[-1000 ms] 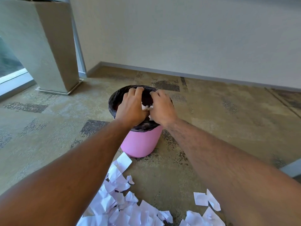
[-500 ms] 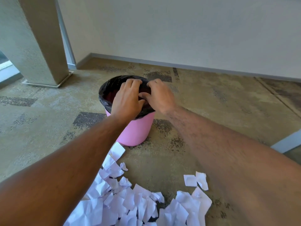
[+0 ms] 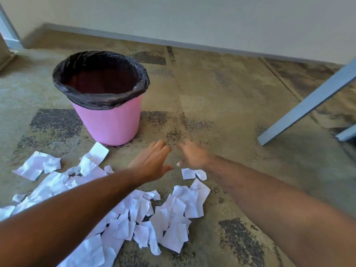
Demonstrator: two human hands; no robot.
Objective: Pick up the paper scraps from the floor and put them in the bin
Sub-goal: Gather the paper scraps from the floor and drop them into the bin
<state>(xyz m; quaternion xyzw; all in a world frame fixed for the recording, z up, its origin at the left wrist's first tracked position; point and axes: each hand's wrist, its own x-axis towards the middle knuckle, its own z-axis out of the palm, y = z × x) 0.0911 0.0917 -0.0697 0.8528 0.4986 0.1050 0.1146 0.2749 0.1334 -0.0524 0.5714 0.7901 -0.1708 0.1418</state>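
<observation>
A pink bin (image 3: 109,120) with a black liner bag stands on the carpet at the left; its dark inside shows no scraps from here. White torn paper scraps (image 3: 169,214) lie in a wide heap on the floor in front of it, spreading to the lower left. A small separate scrap (image 3: 193,174) lies just under my right hand. My left hand (image 3: 154,162) and my right hand (image 3: 192,156) hover side by side low over the carpet, to the right of the bin and just beyond the heap. Both have their fingers spread and hold nothing. The right hand is blurred.
A grey slanted furniture leg (image 3: 308,105) touches the carpet at the right, with another piece (image 3: 346,132) beside it. A wall with a grey skirting (image 3: 192,44) runs along the back. A planter's base shows at the far left edge.
Both hands have left the bin's rim and dropped down to the right, toward the heap on the floor. The scraps seen between them earlier are gone, and the fingers have spread.
</observation>
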